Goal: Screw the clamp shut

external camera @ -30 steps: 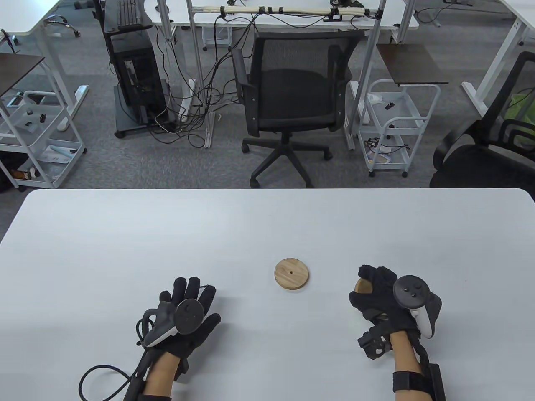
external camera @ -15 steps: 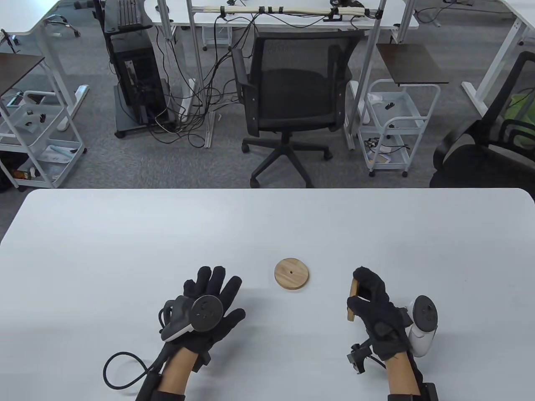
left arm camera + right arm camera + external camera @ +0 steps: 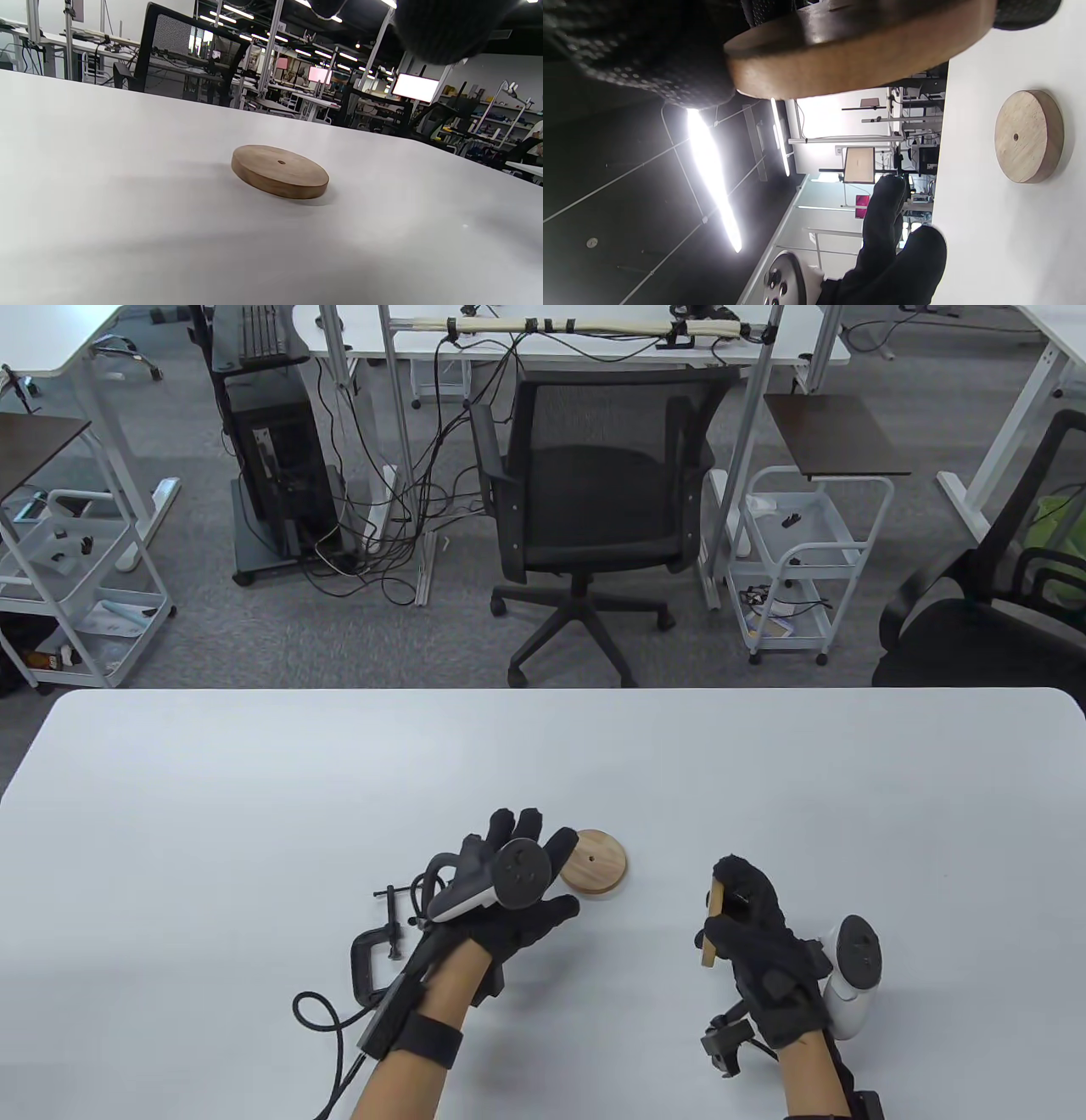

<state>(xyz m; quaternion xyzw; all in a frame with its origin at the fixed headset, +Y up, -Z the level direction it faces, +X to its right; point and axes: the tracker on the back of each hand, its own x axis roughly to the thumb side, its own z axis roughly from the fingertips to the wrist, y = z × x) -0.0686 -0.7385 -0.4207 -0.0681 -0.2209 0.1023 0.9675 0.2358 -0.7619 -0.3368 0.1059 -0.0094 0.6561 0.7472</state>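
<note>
fingers [image 3: 736, 872] grip one wooden disc [image 3: 713, 929]; second disc [image 3: 601, 861] and one clamp [image 3: 373, 950] lie flat.

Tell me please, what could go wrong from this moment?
The right hand holds one wooden disc on edge by its rim, above the table; it might slip. The left hand reaches toward the second wooden disc with the C-clamp lying beside its forearm, so the arm or its cable could drag the clamp.

The far half of the white table [image 3: 254, 780] is bare and open. In the near middle, a flat wooden disc [image 3: 598, 861] lies between the hands, with the left hand [image 3: 509, 891] just beside it. A black clamp [image 3: 377, 946] lies left of that wrist.
</note>
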